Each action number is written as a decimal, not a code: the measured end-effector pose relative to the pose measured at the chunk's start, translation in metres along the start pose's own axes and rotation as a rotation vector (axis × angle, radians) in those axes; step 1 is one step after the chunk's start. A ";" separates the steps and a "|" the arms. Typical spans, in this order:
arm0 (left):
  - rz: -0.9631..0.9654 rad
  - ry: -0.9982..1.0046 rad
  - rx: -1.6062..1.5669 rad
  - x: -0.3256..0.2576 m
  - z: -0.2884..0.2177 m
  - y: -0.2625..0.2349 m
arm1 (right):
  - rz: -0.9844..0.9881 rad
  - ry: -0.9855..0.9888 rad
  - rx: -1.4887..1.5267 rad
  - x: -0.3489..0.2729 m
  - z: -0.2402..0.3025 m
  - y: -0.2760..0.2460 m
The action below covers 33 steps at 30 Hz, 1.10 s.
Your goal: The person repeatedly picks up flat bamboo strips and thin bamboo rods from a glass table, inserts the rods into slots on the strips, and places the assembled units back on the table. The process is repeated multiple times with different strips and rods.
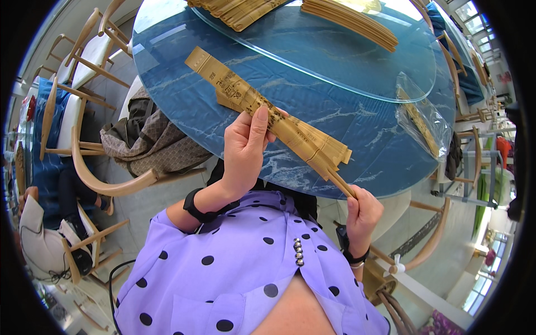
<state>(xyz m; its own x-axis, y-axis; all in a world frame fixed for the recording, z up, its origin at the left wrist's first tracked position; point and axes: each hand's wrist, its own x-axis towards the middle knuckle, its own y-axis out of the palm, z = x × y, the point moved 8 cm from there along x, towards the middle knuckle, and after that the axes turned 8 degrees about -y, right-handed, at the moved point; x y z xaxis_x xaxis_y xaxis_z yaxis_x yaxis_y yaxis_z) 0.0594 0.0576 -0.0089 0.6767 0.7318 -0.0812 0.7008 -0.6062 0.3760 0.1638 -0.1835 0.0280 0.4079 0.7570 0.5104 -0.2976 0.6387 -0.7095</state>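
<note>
Several tan printed paper chopstick sleeves (231,84) are fanned across the near side of the table, in front of my chest. My left hand (245,142) grips them at the middle, thumb on top and fingers underneath. At their lower right end, thin chopsticks (339,182) stick out, and my right hand (363,212) pinches their tips. How many chopsticks there are is hard to make out. To the right on the table lies a clear plastic bag (410,114) with a similar tan sleeve (422,129) inside.
A round table (184,106) with a blue marbled cover carries a glass turntable (335,67). On the glass lie a pile of tan sleeves (240,14) and a neat stack of long tan strips (354,22). A patterned brown bag (148,137) sits on a wooden chair (120,187) at left.
</note>
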 end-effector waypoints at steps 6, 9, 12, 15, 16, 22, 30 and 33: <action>0.071 -0.030 -0.044 0.003 0.004 0.004 | -0.003 -0.027 -0.016 0.003 0.003 0.002; 0.044 -0.010 -0.086 0.006 -0.006 -0.001 | 0.018 -0.024 -0.015 0.001 0.003 0.002; 0.020 0.005 -0.054 0.003 -0.004 -0.001 | -0.007 -0.032 -0.008 0.001 0.003 0.003; 0.027 -0.027 -0.068 0.001 0.002 0.000 | 0.001 -0.003 0.005 -0.001 0.000 0.003; 0.031 -0.022 -0.070 0.000 0.003 0.002 | 0.000 -0.009 -0.002 -0.001 0.000 0.003; 0.086 -0.058 -0.145 -0.004 0.007 0.012 | -0.006 -0.027 -0.022 -0.003 0.001 0.004; 0.042 -0.034 -0.089 0.000 0.005 0.000 | 0.020 -0.011 -0.008 -0.003 0.003 0.006; 0.033 -0.040 -0.074 -0.007 0.007 0.007 | 0.025 -0.038 -0.069 -0.004 0.003 0.007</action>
<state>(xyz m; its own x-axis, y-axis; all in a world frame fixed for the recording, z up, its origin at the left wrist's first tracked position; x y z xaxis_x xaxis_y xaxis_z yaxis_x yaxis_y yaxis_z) 0.0609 0.0458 -0.0126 0.7090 0.6975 -0.1040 0.6600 -0.6044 0.4462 0.1575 -0.1817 0.0223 0.3681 0.7781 0.5090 -0.2466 0.6095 -0.7535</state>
